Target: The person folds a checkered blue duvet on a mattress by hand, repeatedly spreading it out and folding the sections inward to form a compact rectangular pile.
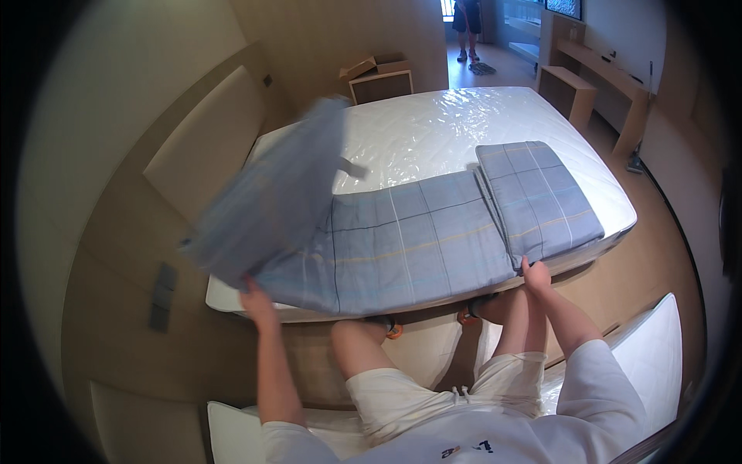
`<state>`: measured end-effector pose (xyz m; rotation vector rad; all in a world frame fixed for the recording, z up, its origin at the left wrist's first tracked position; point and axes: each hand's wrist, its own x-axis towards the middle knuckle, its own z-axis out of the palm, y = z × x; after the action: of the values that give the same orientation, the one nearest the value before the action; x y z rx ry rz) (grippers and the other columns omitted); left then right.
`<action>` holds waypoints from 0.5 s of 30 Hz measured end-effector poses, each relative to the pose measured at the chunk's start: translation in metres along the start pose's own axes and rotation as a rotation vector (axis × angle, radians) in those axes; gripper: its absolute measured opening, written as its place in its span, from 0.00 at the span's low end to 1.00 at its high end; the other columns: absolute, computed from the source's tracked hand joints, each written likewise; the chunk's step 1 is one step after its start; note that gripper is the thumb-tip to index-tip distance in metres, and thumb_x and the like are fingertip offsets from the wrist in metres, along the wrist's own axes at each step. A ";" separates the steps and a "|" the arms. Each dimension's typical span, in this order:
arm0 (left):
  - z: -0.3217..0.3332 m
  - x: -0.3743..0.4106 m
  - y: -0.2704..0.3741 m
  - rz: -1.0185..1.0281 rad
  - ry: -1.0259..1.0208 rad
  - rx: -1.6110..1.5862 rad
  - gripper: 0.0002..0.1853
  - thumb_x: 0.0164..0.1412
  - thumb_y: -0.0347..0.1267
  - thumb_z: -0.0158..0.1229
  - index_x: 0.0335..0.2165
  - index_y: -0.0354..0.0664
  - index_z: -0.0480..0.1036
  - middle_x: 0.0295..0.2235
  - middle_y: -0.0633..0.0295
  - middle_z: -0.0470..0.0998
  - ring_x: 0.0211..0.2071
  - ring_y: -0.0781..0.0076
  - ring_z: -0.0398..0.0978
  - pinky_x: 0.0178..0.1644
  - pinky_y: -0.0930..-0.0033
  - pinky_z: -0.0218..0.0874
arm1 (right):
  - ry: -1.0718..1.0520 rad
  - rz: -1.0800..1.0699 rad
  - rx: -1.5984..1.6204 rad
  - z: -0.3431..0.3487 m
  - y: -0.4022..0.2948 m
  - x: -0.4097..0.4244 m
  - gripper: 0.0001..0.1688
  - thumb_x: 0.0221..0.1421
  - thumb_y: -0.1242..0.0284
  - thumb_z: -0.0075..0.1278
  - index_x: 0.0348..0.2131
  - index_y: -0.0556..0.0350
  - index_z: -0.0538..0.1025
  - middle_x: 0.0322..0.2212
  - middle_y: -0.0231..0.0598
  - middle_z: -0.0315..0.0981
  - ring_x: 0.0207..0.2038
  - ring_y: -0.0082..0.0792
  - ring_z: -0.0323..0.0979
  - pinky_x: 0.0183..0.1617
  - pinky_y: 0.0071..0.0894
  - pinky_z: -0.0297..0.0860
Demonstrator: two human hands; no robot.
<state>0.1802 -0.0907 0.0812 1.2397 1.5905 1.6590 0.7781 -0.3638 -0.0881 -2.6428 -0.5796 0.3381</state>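
A grey-blue checked quilted pad [406,238] lies partly unfolded along the near side of a plastic-wrapped white mattress [417,127]. My left hand [259,304] grips the pad's near edge at the left, where a raised, blurred flap [278,185] stands up over the mattress towards the headboard. My right hand [536,275] holds the near edge at the right, beside the fold where a doubled section [539,191] lies on top. Fingertips of both hands are partly hidden by the fabric.
A padded headboard [208,127] stands at the left, with a wall socket panel [163,297] nearer. Behind the bed are an open cardboard box [377,65] on a wooden nightstand [381,86] and a person [467,26] with a mop. A desk [603,69] lines the right wall. Another mattress [649,348] lies behind me.
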 end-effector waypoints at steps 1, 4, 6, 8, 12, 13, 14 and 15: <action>-0.021 0.017 0.009 0.052 0.050 -0.021 0.30 0.68 0.45 0.48 0.51 0.24 0.67 0.52 0.45 0.72 0.52 0.53 0.71 0.56 0.61 0.58 | 0.000 -0.006 0.026 -0.001 0.000 0.000 0.42 0.57 0.42 0.41 0.34 0.70 0.79 0.36 0.66 0.76 0.43 0.61 0.75 0.48 0.52 0.69; -0.064 0.047 0.032 0.134 0.135 0.071 0.31 0.68 0.46 0.48 0.50 0.23 0.68 0.50 0.44 0.73 0.50 0.52 0.72 0.55 0.60 0.60 | 0.006 -0.039 0.130 0.003 -0.010 -0.004 0.41 0.56 0.43 0.43 0.31 0.71 0.79 0.30 0.61 0.78 0.37 0.57 0.77 0.45 0.49 0.71; -0.079 0.063 0.044 0.034 0.137 0.127 0.31 0.67 0.46 0.50 0.50 0.23 0.67 0.50 0.41 0.73 0.50 0.50 0.72 0.55 0.59 0.61 | -0.113 -0.036 0.310 0.007 -0.025 -0.009 0.41 0.55 0.44 0.45 0.28 0.71 0.79 0.26 0.58 0.78 0.33 0.52 0.79 0.42 0.45 0.72; -0.081 0.072 0.045 -0.214 0.091 0.106 0.32 0.66 0.46 0.52 0.51 0.23 0.66 0.50 0.38 0.71 0.49 0.49 0.72 0.55 0.58 0.62 | -0.156 -0.016 0.557 0.015 -0.033 -0.017 0.36 0.55 0.48 0.47 0.24 0.71 0.77 0.20 0.49 0.77 0.25 0.39 0.77 0.35 0.37 0.73; -0.072 0.069 -0.046 -0.009 0.200 0.342 0.36 0.60 0.43 0.59 0.55 0.25 0.61 0.52 0.34 0.68 0.51 0.44 0.71 0.58 0.52 0.62 | -0.255 0.030 0.843 0.032 -0.052 -0.022 0.33 0.55 0.49 0.49 0.29 0.68 0.75 0.19 0.43 0.76 0.22 0.35 0.74 0.32 0.33 0.72; -0.081 0.074 -0.081 0.102 0.181 0.535 0.38 0.58 0.42 0.61 0.56 0.25 0.59 0.53 0.34 0.67 0.52 0.42 0.70 0.58 0.51 0.61 | -0.414 0.102 1.034 0.032 -0.066 -0.030 0.36 0.55 0.47 0.51 0.35 0.70 0.73 0.24 0.46 0.77 0.28 0.35 0.76 0.35 0.33 0.72; -0.067 0.062 -0.099 0.117 0.076 0.715 0.38 0.57 0.42 0.61 0.57 0.26 0.59 0.54 0.35 0.67 0.54 0.42 0.68 0.59 0.51 0.59 | -0.496 0.244 1.106 0.023 -0.073 -0.032 0.38 0.55 0.47 0.51 0.39 0.71 0.71 0.26 0.47 0.77 0.30 0.36 0.76 0.37 0.34 0.72; -0.050 0.044 -0.114 0.129 -0.030 0.901 0.39 0.56 0.43 0.62 0.57 0.27 0.60 0.54 0.37 0.66 0.56 0.42 0.65 0.60 0.51 0.58 | -0.586 0.391 1.171 0.010 -0.086 -0.039 0.40 0.55 0.46 0.52 0.42 0.71 0.70 0.28 0.48 0.76 0.33 0.36 0.76 0.38 0.36 0.72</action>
<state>0.0925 -0.0572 -0.0112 1.7869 2.3856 0.9536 0.7109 -0.3059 -0.0532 -1.4615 0.0465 1.1631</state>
